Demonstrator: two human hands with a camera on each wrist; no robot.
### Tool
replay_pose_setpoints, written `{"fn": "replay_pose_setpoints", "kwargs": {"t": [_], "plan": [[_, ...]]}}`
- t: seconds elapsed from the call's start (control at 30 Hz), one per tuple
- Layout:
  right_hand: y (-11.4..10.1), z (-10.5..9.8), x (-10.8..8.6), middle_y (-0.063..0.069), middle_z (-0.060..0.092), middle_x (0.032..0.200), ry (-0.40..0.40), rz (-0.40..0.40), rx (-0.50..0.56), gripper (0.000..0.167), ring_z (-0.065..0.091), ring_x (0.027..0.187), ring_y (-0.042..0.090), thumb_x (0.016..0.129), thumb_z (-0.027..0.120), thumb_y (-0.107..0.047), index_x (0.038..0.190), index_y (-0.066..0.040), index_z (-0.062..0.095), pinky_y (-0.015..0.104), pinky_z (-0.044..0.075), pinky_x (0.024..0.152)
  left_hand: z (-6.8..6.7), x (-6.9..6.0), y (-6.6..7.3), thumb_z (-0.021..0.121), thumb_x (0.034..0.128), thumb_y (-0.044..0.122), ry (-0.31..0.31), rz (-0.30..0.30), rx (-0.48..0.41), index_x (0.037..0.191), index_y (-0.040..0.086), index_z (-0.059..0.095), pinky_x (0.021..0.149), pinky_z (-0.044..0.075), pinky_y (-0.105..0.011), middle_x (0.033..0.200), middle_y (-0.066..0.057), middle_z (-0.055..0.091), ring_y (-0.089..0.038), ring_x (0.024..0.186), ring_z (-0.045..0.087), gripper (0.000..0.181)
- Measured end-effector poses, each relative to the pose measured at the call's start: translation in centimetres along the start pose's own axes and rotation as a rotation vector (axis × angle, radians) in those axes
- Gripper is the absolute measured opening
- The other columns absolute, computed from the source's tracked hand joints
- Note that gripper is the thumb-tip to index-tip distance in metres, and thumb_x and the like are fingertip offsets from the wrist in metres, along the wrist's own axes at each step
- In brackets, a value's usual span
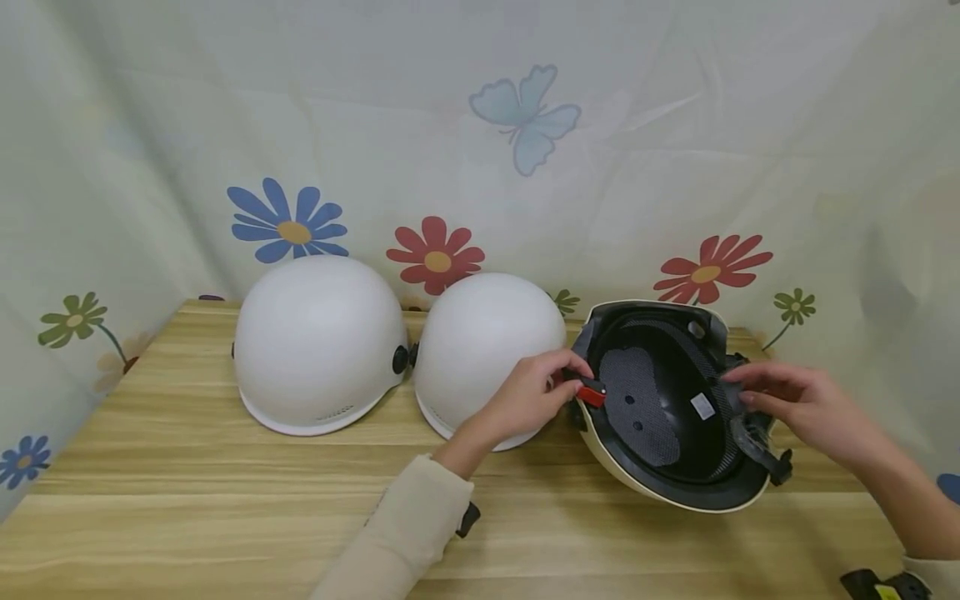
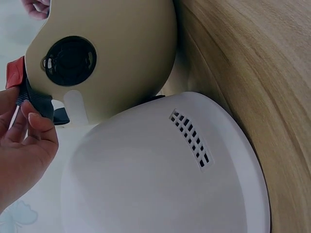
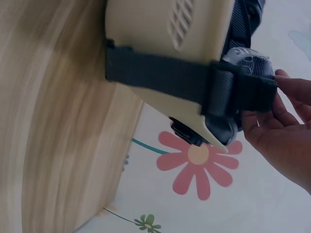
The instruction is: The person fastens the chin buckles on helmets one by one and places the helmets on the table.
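Note:
A beige helmet (image 1: 637, 486) lies at the right of the table, its black padded inside facing up and towards me. At its left rim my left hand (image 1: 528, 396) pinches the dark chin strap beside the red buckle piece (image 1: 592, 396); the left wrist view shows the same red buckle (image 2: 15, 73) at the fingertips. Over the right rim, my right hand (image 1: 813, 408) holds the other strap by its black buckle end between thumb and fingers. In the right wrist view this dark strap (image 3: 160, 75) runs across the helmet's outside, with clear plastic (image 3: 245, 57) near the fingers.
Two white helmets stand dome up to the left, one at the far left (image 1: 318, 342) and one in the middle (image 1: 483, 350), close beside the beige one. Behind the wooden table (image 1: 187, 500) hangs a curtain (image 1: 360, 108) printed with flowers and a butterfly.

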State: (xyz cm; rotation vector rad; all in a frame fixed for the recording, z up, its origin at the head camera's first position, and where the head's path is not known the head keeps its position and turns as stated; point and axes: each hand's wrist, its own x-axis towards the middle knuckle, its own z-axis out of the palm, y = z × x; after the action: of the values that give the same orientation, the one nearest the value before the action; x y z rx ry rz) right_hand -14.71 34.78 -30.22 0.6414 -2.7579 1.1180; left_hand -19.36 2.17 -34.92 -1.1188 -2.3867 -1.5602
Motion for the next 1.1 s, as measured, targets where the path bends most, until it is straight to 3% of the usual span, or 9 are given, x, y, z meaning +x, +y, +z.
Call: {"fn": "replay_pose_setpoints", "kwargs": {"t": [0.07, 0.2, 0.3, 0.47, 0.6, 0.77, 0.97, 1.1], "plan": [[0.1, 0.2, 0.0, -0.013, 0.059, 0.1, -0.004, -0.004, 0.017, 0.022, 0.059, 0.073, 0.007, 0.089, 0.055, 0.002, 0.11, 0.001, 0.06, 0.021, 0.045, 0.054, 0.1, 0.0, 0.0, 0.057, 0.0884, 0.002, 0.001, 0.002, -0.002, 0.1, 0.005, 0.062, 0.058, 0.041, -0.019, 0.084, -0.001, 0.057, -0.01, 0.067, 0.048, 0.013], [0.0, 0.3, 0.0, -0.015, 0.058, 0.101, -0.001, 0.007, 0.037, 0.023, 0.059, 0.076, 0.004, 0.089, 0.056, 0.001, 0.111, 0.001, 0.061, 0.02, 0.045, 0.054, 0.1, 0.0, -0.1, 0.057, 0.0885, 0.002, 0.003, 0.006, -0.004, 0.101, 0.005, 0.062, 0.058, 0.041, -0.019, 0.085, -0.001, 0.057, -0.011, 0.068, 0.048, 0.014], [0.0, 0.3, 0.0, -0.018, 0.057, 0.104, 0.008, 0.033, 0.025, 0.026, 0.061, 0.081, 0.003, 0.089, 0.056, -0.001, 0.115, 0.0, 0.059, 0.019, 0.049, 0.061, 0.1, 0.0, -0.1, 0.057, 0.0885, 0.002, 0.004, 0.008, -0.005, 0.101, 0.006, 0.062, 0.058, 0.041, -0.019, 0.085, -0.001, 0.057, -0.01, 0.067, 0.048, 0.014], [0.2, 0.5, -0.1, -0.017, 0.057, 0.105, 0.013, 0.038, -0.01, 0.03, 0.06, 0.08, 0.005, 0.087, 0.059, -0.002, 0.118, -0.001, 0.057, 0.02, 0.048, 0.061, 0.1, 0.0, -0.1, 0.057, 0.0886, 0.003, 0.006, 0.007, -0.002, 0.102, 0.006, 0.062, 0.058, 0.04, -0.019, 0.084, -0.001, 0.057, -0.01, 0.067, 0.048, 0.015], [0.4, 0.3, -0.5, -0.014, 0.057, 0.109, 0.027, 0.015, 0.048, 0.034, 0.059, 0.088, 0.002, 0.087, 0.058, 0.003, 0.121, 0.001, 0.054, 0.016, 0.049, 0.068, 0.1, 0.0, -0.2, 0.057, 0.0885, 0.003, 0.008, 0.002, 0.001, 0.102, 0.006, 0.062, 0.057, 0.041, -0.019, 0.084, -0.001, 0.056, -0.01, 0.067, 0.047, 0.015], [0.5, -0.1, -1.5, -0.01, 0.059, 0.112, 0.104, 0.013, 0.07, 0.039, 0.058, 0.094, 0.002, 0.086, 0.056, 0.008, 0.124, 0.004, 0.049, 0.015, 0.048, 0.073, 0.1, 0.0, -0.2, 0.057, 0.0885, 0.002, 0.009, 0.001, 0.001, 0.102, 0.006, 0.062, 0.058, 0.041, -0.019, 0.085, -0.001, 0.057, -0.01, 0.067, 0.048, 0.015], [1.4, -0.7, -3.7, -0.015, 0.057, 0.107, 0.139, 0.11, -0.007, 0.04, 0.056, 0.09, -0.003, 0.087, 0.059, 0.0, 0.125, -0.007, 0.05, 0.013, 0.048, 0.069, 0.1, -0.1, -0.2, 0.057, 0.0887, 0.002, 0.007, -0.002, -0.006, 0.102, 0.006, 0.062, 0.057, 0.041, -0.019, 0.085, -0.001, 0.057, -0.01, 0.067, 0.048, 0.015], [2.3, -0.8, -5.1, -0.019, 0.055, 0.102, 0.127, 0.208, -0.056, 0.036, 0.057, 0.086, 0.0, 0.088, 0.061, -0.008, 0.121, -0.003, 0.048, 0.015, 0.049, 0.066, 0.1, -0.2, 0.0, 0.057, 0.0888, 0.003, 0.006, -0.004, -0.007, 0.102, 0.006, 0.062, 0.057, 0.041, -0.019, 0.085, -0.001, 0.058, -0.01, 0.067, 0.048, 0.015]]}}
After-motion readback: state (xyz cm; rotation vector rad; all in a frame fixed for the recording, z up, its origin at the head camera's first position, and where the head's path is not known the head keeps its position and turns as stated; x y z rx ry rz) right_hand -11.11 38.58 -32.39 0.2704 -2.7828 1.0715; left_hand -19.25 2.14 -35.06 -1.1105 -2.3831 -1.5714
